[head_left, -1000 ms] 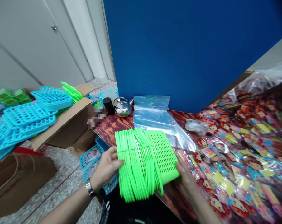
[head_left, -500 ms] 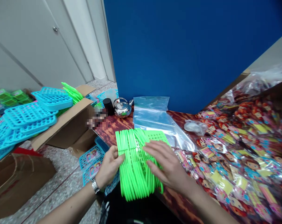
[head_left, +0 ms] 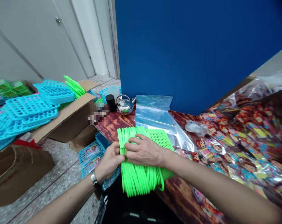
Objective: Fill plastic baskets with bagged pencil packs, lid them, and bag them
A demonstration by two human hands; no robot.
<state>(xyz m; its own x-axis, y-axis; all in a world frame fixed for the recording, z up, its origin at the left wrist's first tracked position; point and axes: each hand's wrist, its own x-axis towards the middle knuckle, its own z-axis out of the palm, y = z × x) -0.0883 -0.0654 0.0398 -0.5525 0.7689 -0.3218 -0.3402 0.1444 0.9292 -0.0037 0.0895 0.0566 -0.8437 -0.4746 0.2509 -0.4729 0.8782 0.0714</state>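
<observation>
A thick stack of nested bright green plastic baskets [head_left: 141,180], with slotted sides and closely packed rims, sits in front of me at the table's edge. My left hand [head_left: 110,161] is closed on the left edge of the stack, its thumb against the rims. Across the top lies my right hand [head_left: 143,150], its fingers curled over the rims and its fingertips close to my left thumb. Part of the stack is hidden beneath that hand. One slotted green panel [head_left: 161,138] shows to the right of it.
Clear plastic bags [head_left: 152,109] lie behind the stack, near a metal kettle [head_left: 125,105] and a black cylinder [head_left: 111,102]. Packaged doll-print items [head_left: 239,161] cover the right. Blue baskets [head_left: 31,107] and open cardboard boxes [head_left: 70,124] are at left. A blue panel [head_left: 189,53] rises behind.
My right hand has moved left across the green stack, from its right side to near my left hand, and its fingers have curled. My left hand keeps its hold.
</observation>
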